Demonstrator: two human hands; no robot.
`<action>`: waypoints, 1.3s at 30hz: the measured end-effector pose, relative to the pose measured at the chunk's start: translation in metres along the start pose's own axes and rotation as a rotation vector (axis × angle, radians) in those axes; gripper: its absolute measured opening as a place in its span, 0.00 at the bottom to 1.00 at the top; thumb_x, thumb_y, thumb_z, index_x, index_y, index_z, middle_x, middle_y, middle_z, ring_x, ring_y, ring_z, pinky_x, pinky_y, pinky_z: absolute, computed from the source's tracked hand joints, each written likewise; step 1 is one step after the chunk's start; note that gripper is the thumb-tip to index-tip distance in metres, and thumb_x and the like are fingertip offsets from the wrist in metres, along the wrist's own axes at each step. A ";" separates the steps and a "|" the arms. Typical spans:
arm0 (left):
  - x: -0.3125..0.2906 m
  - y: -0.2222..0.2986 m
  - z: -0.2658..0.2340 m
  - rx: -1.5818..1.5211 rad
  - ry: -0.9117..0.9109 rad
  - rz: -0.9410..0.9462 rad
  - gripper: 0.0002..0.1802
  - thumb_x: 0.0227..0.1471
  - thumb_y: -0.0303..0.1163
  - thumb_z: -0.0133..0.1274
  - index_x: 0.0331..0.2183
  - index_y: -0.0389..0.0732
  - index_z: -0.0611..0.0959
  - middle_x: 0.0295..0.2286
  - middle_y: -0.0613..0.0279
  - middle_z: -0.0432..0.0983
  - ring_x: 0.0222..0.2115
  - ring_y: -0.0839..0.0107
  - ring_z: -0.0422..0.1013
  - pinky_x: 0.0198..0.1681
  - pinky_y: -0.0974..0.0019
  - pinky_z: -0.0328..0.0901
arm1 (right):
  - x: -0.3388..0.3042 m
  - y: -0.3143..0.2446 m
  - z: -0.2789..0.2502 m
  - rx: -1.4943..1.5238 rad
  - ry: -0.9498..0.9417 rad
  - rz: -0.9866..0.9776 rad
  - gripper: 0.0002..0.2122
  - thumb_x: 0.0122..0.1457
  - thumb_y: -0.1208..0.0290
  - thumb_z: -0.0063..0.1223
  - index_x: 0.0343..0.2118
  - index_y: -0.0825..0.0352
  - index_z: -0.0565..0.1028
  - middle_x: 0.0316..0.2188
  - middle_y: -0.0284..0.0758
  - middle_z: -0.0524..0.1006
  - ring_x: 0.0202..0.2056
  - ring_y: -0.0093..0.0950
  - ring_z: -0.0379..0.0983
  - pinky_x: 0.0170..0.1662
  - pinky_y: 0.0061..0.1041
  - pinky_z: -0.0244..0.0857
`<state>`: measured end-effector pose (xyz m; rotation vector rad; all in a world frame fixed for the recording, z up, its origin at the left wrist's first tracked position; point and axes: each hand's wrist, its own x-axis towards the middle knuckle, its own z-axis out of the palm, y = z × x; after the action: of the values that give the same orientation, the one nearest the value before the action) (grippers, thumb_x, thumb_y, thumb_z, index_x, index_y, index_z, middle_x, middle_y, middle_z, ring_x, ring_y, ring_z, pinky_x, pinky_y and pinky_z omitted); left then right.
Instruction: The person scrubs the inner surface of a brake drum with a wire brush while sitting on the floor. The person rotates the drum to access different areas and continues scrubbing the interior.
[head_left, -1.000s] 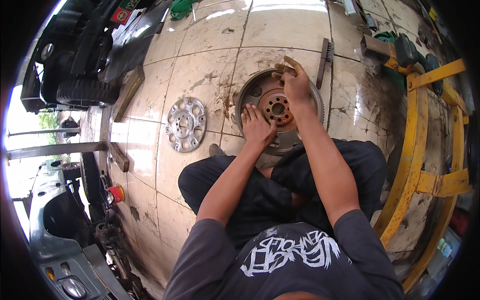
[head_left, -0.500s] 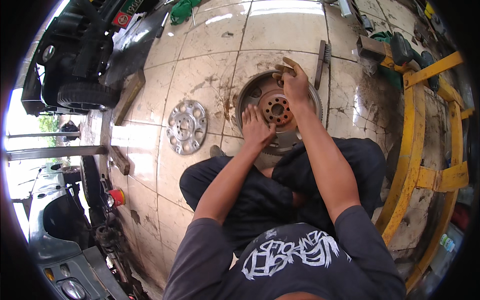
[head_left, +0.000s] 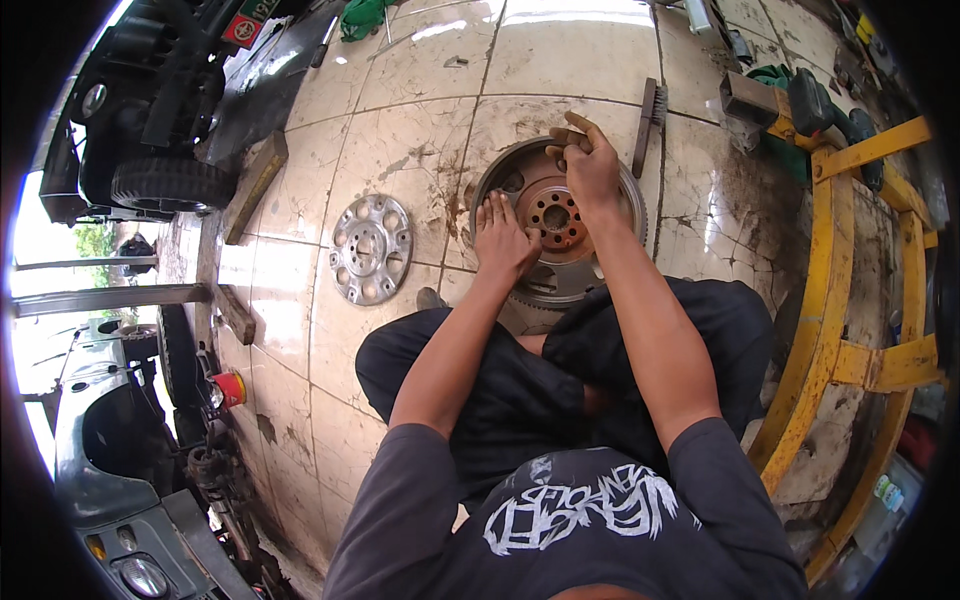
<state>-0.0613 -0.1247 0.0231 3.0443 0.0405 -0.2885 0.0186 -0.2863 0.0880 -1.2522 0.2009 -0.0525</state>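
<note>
A round flywheel (head_left: 560, 277) with a toothed rim and a rusty, bolt-holed hub (head_left: 565, 232) lies flat on the floor before my crossed legs. My left hand (head_left: 506, 240) rests on its left side, fingers stretched out and held close together. Over the upper right part of the ring is my right hand (head_left: 590, 172). Its index finger sticks out, while the other fingers curl in toward the metal; whatever they grip, if anything, is hidden. To the left lies a thinner silvery disc (head_left: 372, 250) with large round holes, touched by neither hand.
A wooden-handled wire brush (head_left: 648, 128) lies right of the flywheel. Along the right stands a yellow metal frame (head_left: 825, 320), with a cordless power tool (head_left: 812, 103) at its top. Wooden blocks (head_left: 256, 188), a red tin (head_left: 230, 389) and vehicles (head_left: 110, 450) are on the left.
My left hand has slid a little left and up across the flywheel, off the hub's edge. The right hand stays at nearly the same spot.
</note>
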 end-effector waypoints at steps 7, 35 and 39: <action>-0.010 -0.004 0.000 0.064 -0.153 0.037 0.55 0.58 0.57 0.44 0.69 0.24 0.49 0.71 0.35 0.41 0.73 0.48 0.41 0.76 0.55 0.33 | 0.006 0.006 -0.009 0.031 0.042 -0.004 0.24 0.57 0.86 0.41 0.58 0.71 0.74 0.43 0.40 0.85 0.36 0.24 0.84 0.44 0.22 0.76; 0.012 -0.010 0.009 0.115 -0.011 0.135 0.56 0.56 0.56 0.49 0.69 0.25 0.50 0.71 0.37 0.42 0.73 0.49 0.42 0.76 0.55 0.36 | 0.016 0.009 -0.017 -0.144 0.104 -0.046 0.20 0.61 0.81 0.44 0.55 0.66 0.78 0.43 0.36 0.86 0.35 0.23 0.84 0.37 0.21 0.75; 0.005 -0.015 0.000 0.429 -0.181 0.321 0.47 0.59 0.44 0.53 0.69 0.28 0.56 0.70 0.37 0.49 0.71 0.51 0.50 0.75 0.55 0.43 | 0.019 0.010 -0.026 -0.168 0.034 -0.005 0.21 0.62 0.82 0.45 0.58 0.66 0.76 0.44 0.36 0.85 0.37 0.22 0.83 0.39 0.21 0.74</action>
<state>-0.0565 -0.1101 0.0213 3.3456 -0.5893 -0.6132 0.0321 -0.3100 0.0684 -1.4196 0.2354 -0.0627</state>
